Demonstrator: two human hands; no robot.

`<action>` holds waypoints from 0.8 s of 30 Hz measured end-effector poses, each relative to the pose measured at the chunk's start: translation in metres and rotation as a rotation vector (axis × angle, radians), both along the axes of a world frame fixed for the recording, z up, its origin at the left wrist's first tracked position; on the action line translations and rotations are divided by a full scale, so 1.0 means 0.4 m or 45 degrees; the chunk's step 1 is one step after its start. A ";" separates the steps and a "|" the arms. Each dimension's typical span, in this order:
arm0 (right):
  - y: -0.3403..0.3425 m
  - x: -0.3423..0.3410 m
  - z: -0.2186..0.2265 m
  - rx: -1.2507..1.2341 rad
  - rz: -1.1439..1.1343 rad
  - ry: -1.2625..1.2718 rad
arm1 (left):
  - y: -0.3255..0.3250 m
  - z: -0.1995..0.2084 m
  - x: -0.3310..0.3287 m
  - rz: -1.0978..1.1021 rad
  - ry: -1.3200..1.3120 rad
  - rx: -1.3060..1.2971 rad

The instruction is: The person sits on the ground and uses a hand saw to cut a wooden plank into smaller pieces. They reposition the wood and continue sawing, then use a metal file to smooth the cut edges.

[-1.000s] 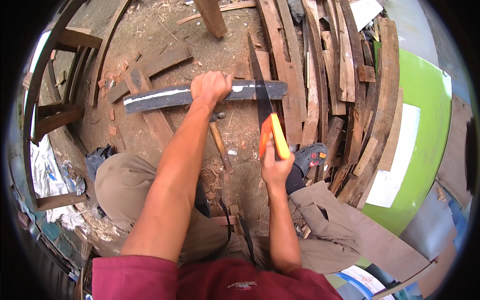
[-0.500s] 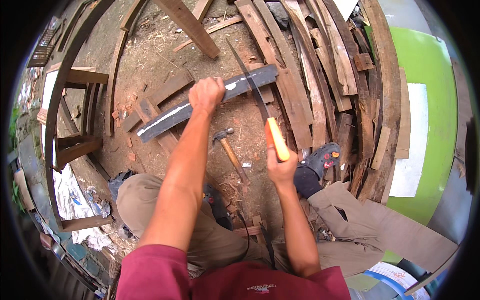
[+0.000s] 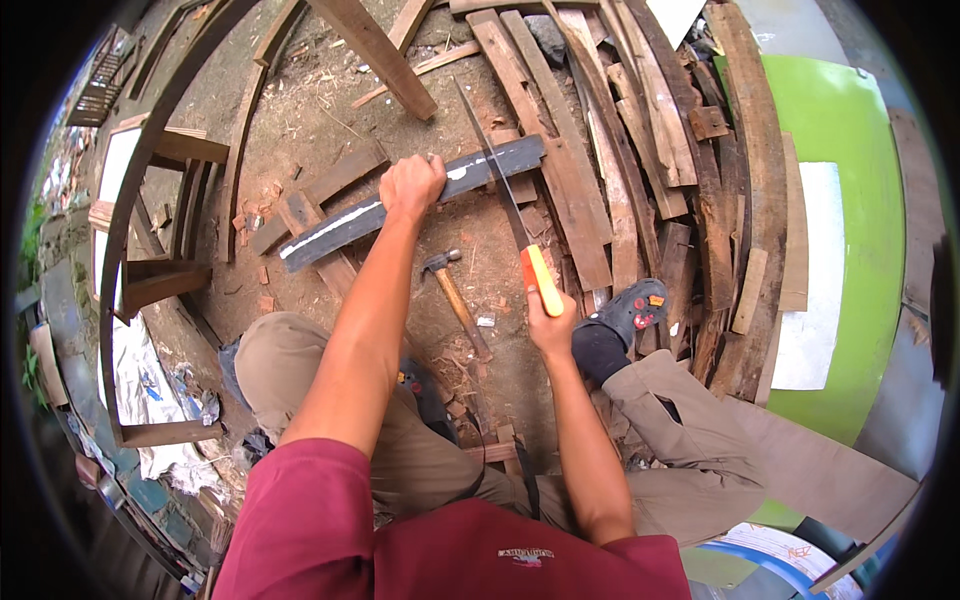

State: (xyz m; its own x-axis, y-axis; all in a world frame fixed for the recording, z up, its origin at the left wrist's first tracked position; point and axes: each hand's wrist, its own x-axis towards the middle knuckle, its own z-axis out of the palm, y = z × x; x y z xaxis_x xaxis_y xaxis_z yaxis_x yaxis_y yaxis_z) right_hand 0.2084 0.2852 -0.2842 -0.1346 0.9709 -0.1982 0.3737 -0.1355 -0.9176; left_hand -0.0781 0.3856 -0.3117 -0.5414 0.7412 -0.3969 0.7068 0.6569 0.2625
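A dark grey board [image 3: 345, 237] streaked with white lies at a slant in front of me, propped on scrap wood. My left hand [image 3: 413, 187] is closed over its upper edge near the middle. In my right hand [image 3: 552, 318] is the orange and yellow handle of a handsaw [image 3: 512, 210]. Its long blade crosses the board to the right of my left hand, teeth against the wood, tip pointing away from me. A claw hammer [image 3: 458, 305] with a wooden handle rests on the ground between my feet.
Long planks [image 3: 630, 150] are piled at the right, beside a green panel [image 3: 850, 230] with a white sheet [image 3: 815, 275]. A wooden frame [image 3: 170, 280] stands at the left. One timber [image 3: 375, 55] juts in from the far side. My shoe [image 3: 635, 310] is near the saw handle.
The saw and my right hand have shifted slightly left and nearer to me. My left hand stays on the board, and the whole view has moved a little.
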 end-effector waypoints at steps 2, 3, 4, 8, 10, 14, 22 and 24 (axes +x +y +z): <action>0.011 -0.048 0.164 0.051 0.007 -0.008 | -0.009 -0.017 -0.040 0.031 0.057 0.054; -0.020 -0.051 0.251 0.068 -0.019 -0.005 | -0.020 -0.035 -0.065 0.042 0.040 0.034; -0.048 -0.044 0.321 0.098 -0.066 -0.010 | -0.031 -0.031 -0.052 0.040 0.029 0.027; -0.178 0.127 0.505 0.044 -0.163 0.183 | -0.003 0.023 -0.048 -0.067 -0.068 -0.035; -0.240 0.200 0.543 0.138 -0.239 0.116 | 0.004 0.050 -0.045 -0.288 -0.138 -0.120; -0.395 0.284 0.504 0.023 -0.397 0.147 | -0.029 0.024 -0.044 -0.439 -0.216 0.024; -0.385 0.226 0.422 -0.212 -0.549 0.428 | -0.196 -0.027 0.130 -0.428 0.034 0.358; -0.395 0.249 0.384 -0.143 -0.490 0.357 | -0.210 0.018 0.169 -0.377 -0.109 0.323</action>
State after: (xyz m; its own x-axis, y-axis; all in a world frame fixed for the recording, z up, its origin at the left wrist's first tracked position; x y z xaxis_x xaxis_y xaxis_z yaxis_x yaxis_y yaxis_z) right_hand 0.3079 0.1272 -0.1305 0.1666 0.9352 -0.3124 0.0172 -0.3195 -0.9474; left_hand -0.0104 0.3015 -0.3046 -0.2628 0.9405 -0.2153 0.8244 0.3348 0.4564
